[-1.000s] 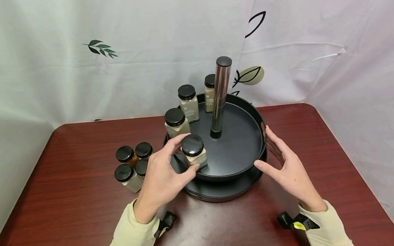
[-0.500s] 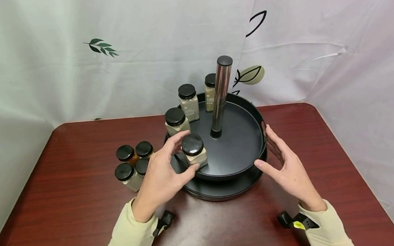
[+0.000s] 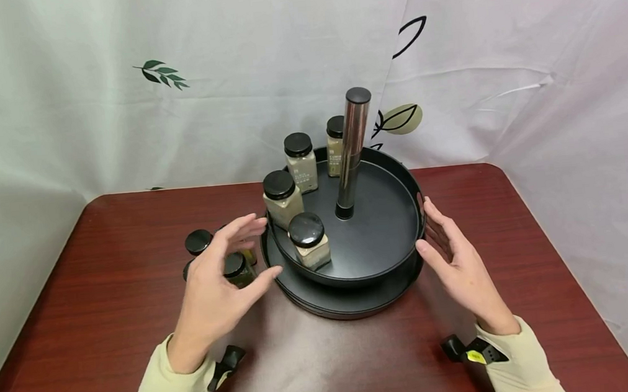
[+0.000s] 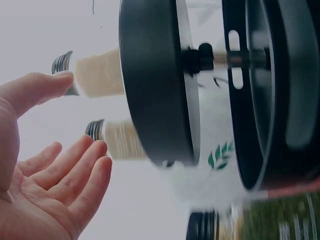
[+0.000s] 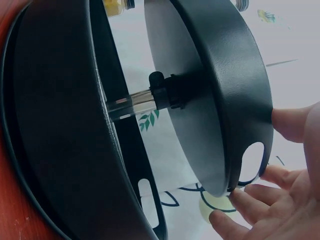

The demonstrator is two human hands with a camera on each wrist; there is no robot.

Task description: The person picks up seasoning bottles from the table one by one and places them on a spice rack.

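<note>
A two-tier black turntable rack has an upper tray (image 3: 385, 239) and a lower tray (image 3: 351, 305). Several black-lidded spice jars stand along the upper tray's left side, the nearest being a square jar (image 3: 313, 246) of pale powder. My left hand (image 3: 216, 292) is empty, left of the rack, its thumb and fingers spread apart. Beside and partly behind it are more jars on the table, one of them a dark green jar (image 3: 239, 271). With my right hand (image 3: 460, 264) I touch the upper tray's right rim; in the right wrist view the thumb (image 5: 290, 125) is on its wall and the fingers are near the slot.
A metal post (image 3: 352, 155) with a black cap rises from the upper tray. The reddish-brown table (image 3: 103, 289) has a jar with a black lid (image 3: 198, 241) half behind my left hand. A white patterned curtain (image 3: 227, 104) hangs behind.
My left hand has let go of the nearest jar, which stays on the upper tray, and has moved left over the jars on the table. My right hand has barely shifted at the rim.
</note>
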